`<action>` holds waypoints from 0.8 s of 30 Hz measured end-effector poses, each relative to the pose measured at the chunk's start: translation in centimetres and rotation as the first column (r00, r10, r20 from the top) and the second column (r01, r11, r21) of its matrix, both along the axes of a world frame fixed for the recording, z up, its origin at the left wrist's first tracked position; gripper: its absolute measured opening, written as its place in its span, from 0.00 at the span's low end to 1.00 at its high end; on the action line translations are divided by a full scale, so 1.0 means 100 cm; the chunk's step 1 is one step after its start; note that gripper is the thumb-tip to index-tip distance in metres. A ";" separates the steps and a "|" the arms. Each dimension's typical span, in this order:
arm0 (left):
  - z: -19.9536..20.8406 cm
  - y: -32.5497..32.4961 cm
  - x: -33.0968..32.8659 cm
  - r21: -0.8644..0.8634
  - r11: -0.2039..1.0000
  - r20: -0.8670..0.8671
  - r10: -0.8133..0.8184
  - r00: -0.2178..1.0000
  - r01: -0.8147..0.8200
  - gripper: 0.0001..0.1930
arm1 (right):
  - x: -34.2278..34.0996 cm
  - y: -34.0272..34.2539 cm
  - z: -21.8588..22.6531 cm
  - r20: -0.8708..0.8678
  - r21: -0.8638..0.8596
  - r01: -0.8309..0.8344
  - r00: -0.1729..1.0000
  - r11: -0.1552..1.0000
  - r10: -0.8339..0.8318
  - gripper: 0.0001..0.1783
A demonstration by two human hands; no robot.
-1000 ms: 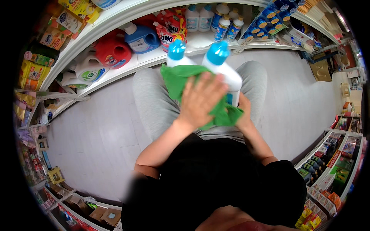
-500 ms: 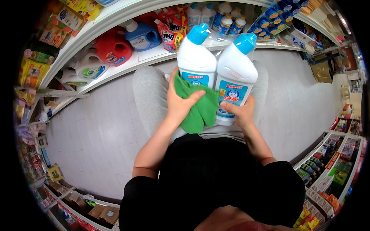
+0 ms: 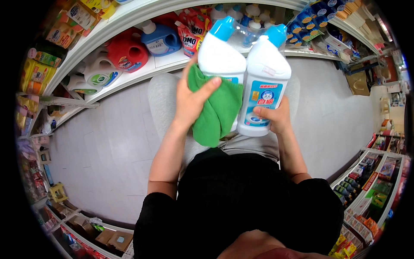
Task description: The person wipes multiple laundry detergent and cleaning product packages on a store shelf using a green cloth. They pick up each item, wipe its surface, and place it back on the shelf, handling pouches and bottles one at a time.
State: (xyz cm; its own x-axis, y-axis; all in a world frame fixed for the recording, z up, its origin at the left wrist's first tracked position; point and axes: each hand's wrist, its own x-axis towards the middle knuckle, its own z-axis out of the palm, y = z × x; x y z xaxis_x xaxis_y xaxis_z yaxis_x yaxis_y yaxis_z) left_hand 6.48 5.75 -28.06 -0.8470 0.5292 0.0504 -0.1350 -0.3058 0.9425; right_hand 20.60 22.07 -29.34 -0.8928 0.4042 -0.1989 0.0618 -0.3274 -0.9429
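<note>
Two white toilet cleaner bottles with bent necks and blue caps are held up side by side over my lap. My right hand (image 3: pixel 278 115) grips the right bottle (image 3: pixel 268 64) low on its side, thumb across the blue label. My left hand (image 3: pixel 192 99) is closed on a green cloth (image 3: pixel 219 108), pressing it against the left bottle (image 3: pixel 221 58). The cloth hides most of that bottle's label and lower body. Clear plastic film shows between the two necks, and it seems to wrap both bottles.
Ahead, a white shelf (image 3: pixel 166 64) carries a blue detergent jug (image 3: pixel 160 41), a red jug (image 3: pixel 127 54), red pouches (image 3: pixel 189 36) and more bottles. Blue-capped goods (image 3: pixel 308 21) stand at the far right. Grey floor (image 3: pixel 108 151) lies around me, with stocked shelves (image 3: pixel 366 181) behind on both sides.
Both bottles have shifted slightly away from me, toward the shelf. My left hand and the cloth have moved a little up and left, covering more of the left bottle's label.
</note>
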 end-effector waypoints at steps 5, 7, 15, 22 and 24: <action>0.030 0.003 -0.012 0.024 0.995 0.002 -0.101 0.995 0.101 0.40 | 0.005 -0.007 -0.012 -0.029 -0.010 0.044 0.999 0.999 -0.044 0.22; 0.008 -0.002 -0.009 -0.066 0.977 0.038 -0.199 0.979 0.201 0.41 | 0.007 -0.002 -0.007 -0.024 -0.034 0.027 0.999 0.999 -0.028 0.23; -0.020 -0.022 0.018 -0.094 0.921 0.252 -0.346 0.904 0.378 0.30 | 0.003 0.007 -0.007 0.027 -0.050 -0.030 0.999 0.998 0.032 0.25; -0.022 -0.032 0.024 0.012 0.952 0.277 -0.297 0.914 0.306 0.27 | -0.001 0.010 -0.018 0.004 -0.080 -0.074 0.997 0.994 0.074 0.27; -0.025 -0.033 0.025 0.103 0.957 0.347 -0.291 0.891 0.272 0.26 | -0.002 0.015 -0.021 -0.029 -0.139 -0.097 0.995 0.986 0.094 0.28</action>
State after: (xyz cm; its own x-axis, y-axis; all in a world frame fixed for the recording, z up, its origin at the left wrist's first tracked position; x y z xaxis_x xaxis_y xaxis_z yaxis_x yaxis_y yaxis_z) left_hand 9.01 2.43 -30.54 -0.6292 0.7529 -0.1929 -0.5450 -0.2504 0.8002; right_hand 20.35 23.59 -31.47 -0.9307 0.2869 -0.2270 0.0783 -0.4498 -0.8897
